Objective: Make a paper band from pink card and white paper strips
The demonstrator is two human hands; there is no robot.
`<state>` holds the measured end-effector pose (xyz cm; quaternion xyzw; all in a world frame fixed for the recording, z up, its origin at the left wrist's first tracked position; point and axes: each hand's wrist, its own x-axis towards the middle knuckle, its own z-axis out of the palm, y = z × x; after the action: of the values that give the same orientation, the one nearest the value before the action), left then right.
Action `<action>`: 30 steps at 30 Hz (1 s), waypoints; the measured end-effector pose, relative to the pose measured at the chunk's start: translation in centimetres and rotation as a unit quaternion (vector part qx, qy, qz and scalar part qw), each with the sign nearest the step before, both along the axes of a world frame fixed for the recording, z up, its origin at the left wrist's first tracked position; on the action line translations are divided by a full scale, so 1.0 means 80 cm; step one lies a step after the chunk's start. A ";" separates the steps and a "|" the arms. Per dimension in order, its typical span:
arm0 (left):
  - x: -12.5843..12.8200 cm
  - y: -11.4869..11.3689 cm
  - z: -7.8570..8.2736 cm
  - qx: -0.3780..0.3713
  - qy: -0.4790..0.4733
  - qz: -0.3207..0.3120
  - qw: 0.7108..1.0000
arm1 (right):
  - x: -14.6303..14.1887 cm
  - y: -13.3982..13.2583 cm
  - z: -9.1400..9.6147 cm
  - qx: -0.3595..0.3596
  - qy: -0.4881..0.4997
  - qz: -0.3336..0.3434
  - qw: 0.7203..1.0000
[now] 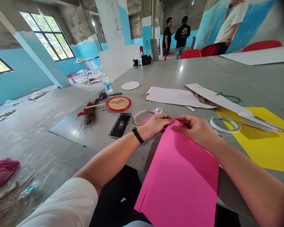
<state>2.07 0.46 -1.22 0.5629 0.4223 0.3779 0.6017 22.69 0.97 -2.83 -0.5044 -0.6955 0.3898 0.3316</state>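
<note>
A sheet of pink card [180, 176] hangs over the table's near edge, with slits cut in its lower end. My left hand [153, 126] grips its upper left corner, and my right hand [194, 130] pinches its top edge close by. A black band circles my left wrist. Just beyond my left hand lies a clear tape roll with a pink edge [144, 116], and a white tape roll [224, 124] sits to the right of my right hand. A black phone [120, 125], its screen obscured, lies left of my left hand.
A yellow sheet [257, 142] and white papers [172, 97] cover the table's right side. A woven round fan [118, 103], a small broom [91, 113] and a water bottle [106, 82] stand further left. The table edge drops to a littered floor [38, 132].
</note>
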 end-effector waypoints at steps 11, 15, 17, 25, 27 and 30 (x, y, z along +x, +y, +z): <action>-0.002 0.004 -0.011 -0.060 -0.138 -0.089 0.985 | 0.004 0.003 -0.005 -0.027 0.155 0.025 0.987; -0.004 0.003 -0.015 -0.087 -0.145 -0.119 0.978 | -0.004 0.006 -0.014 0.090 0.162 -0.019 0.982; -0.005 0.004 -0.014 -0.096 -0.133 -0.104 0.981 | -0.006 0.006 -0.016 0.144 0.110 -0.062 0.981; -0.008 0.011 -0.009 -0.064 -0.097 -0.016 0.993 | -0.008 -0.010 0.000 0.295 -0.022 -0.040 0.954; -0.008 0.015 -0.014 -0.029 -0.070 0.023 0.997 | -0.013 -0.015 -0.001 0.266 -0.050 0.018 0.963; -0.010 0.021 -0.022 0.042 0.004 0.095 0.995 | -0.022 -0.022 -0.010 0.185 -0.116 0.043 0.975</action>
<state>1.27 2.18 -3.02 0.5467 0.4601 0.4484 0.5370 20.91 -0.79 -3.60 -0.4455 -0.8104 0.2073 0.3190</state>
